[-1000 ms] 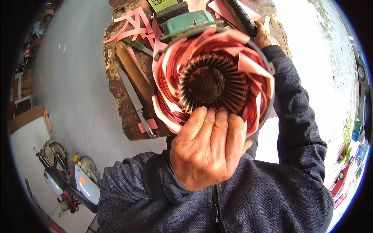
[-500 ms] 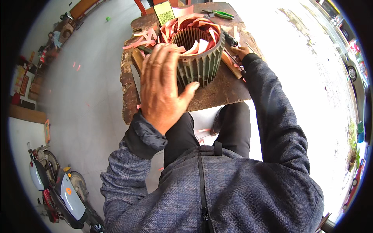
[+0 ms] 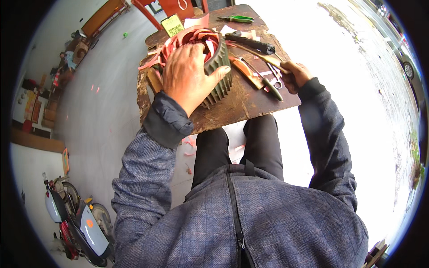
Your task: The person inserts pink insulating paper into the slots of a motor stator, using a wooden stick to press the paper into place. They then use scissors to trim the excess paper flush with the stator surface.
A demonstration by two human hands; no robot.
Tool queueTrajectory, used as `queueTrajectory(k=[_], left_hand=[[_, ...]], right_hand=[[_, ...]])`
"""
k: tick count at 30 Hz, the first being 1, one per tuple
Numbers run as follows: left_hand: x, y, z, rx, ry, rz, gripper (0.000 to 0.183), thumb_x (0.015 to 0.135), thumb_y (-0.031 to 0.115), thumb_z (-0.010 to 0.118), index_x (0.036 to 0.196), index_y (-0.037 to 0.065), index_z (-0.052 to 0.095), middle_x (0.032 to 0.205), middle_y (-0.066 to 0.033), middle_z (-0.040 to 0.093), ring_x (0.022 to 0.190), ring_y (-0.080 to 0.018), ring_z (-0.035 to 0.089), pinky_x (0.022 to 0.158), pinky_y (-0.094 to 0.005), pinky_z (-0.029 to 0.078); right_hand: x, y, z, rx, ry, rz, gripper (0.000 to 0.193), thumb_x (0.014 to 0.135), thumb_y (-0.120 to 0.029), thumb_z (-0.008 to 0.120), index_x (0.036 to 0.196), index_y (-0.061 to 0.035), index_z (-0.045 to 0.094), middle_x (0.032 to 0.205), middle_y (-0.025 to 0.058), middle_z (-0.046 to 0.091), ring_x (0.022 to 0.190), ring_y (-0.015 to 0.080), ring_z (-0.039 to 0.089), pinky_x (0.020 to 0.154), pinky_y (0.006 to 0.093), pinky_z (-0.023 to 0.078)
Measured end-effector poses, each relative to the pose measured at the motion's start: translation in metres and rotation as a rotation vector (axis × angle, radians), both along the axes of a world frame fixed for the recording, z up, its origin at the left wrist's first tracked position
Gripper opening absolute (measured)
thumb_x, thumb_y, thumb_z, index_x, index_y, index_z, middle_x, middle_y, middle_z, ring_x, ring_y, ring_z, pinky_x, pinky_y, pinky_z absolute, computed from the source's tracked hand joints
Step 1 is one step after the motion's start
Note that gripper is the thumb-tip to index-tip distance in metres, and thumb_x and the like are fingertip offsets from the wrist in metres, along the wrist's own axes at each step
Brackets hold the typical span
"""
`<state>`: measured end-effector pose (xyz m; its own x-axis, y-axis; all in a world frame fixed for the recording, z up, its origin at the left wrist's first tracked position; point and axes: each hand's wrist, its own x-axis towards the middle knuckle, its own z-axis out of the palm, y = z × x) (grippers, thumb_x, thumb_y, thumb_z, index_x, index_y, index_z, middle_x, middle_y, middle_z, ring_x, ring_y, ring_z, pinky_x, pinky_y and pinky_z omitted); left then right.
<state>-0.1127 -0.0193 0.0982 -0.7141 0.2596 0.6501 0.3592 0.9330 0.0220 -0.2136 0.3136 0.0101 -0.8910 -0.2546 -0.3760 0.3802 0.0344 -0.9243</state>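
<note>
A finned metal motor stator (image 3: 219, 73) stands upright on the worn wooden table (image 3: 250, 107), with pink paper strips (image 3: 178, 41) curling around its inner rim. My left hand (image 3: 190, 76) lies over its near left side, fingers stretched and thumb apart, gripping nothing. At the table's right edge, my right hand (image 3: 296, 76) is closed on the end of a flat wooden stick (image 3: 263, 57). The stick slants up and left toward the stator. Beside it lie a black rolled bundle (image 3: 251, 43), scissors (image 3: 275, 80), a dark-handled tool (image 3: 271, 89) and a wooden piece (image 3: 246, 73).
Green-handled pliers (image 3: 239, 19) lie at the table's far edge. A yellow-green card (image 3: 172, 25) stands behind the stator. Beyond is a red chair (image 3: 176, 9). A scooter (image 3: 80, 219) is parked at the lower left, and paper scraps lie on the floor.
My right hand has drawn back toward the table's right edge and now shows the wooden stick in its grip. My left hand still lies over the stator. The view has shifted.
</note>
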Motion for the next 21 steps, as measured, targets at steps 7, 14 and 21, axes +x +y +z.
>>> queueTrajectory(k=[7, 14, 21], left_hand=[[-0.018, 0.017, -0.015, -0.094, -0.056, 0.173, 0.054, 0.084, 0.050, 0.088, 0.105, 0.004, 0.069, 0.090, -0.0129, 0.073, 0.087, -0.0332, 0.072, 0.082, -0.0476, 0.055], [-0.019, 0.013, -0.021, -0.084, 0.015, 0.117, 0.049, 0.087, 0.051, 0.085, 0.098, 0.008, 0.063, 0.091, -0.0100, 0.069, 0.089, -0.0290, 0.069, 0.081, -0.0451, 0.051], [-0.019, 0.009, -0.021, -0.037, 0.001, 0.092, 0.047, 0.086, 0.046, 0.085, 0.099, 0.007, 0.062, 0.088, -0.0090, 0.065, 0.086, -0.0285, 0.066, 0.079, -0.0434, 0.050]], right_hand=[[0.056, 0.051, 0.039, 0.446, 0.345, -0.110, 0.030, 0.108, -0.026, 0.062, 0.102, 0.0026, 0.070, 0.071, 0.0084, 0.069, 0.049, 0.0152, 0.065, 0.040, 0.0288, 0.048], [0.039, 0.058, 0.076, 0.422, 0.904, -0.382, 0.019, 0.104, -0.019, 0.077, 0.113, -0.0019, 0.074, 0.086, 0.0023, 0.071, 0.070, 0.0092, 0.065, 0.061, 0.0231, 0.052], [-0.060, 0.004, 0.072, 0.230, 1.045, -0.434, 0.038, 0.098, -0.017, 0.085, 0.131, -0.0015, 0.073, 0.108, 0.0071, 0.079, 0.095, 0.0145, 0.072, 0.088, 0.0328, 0.059]])
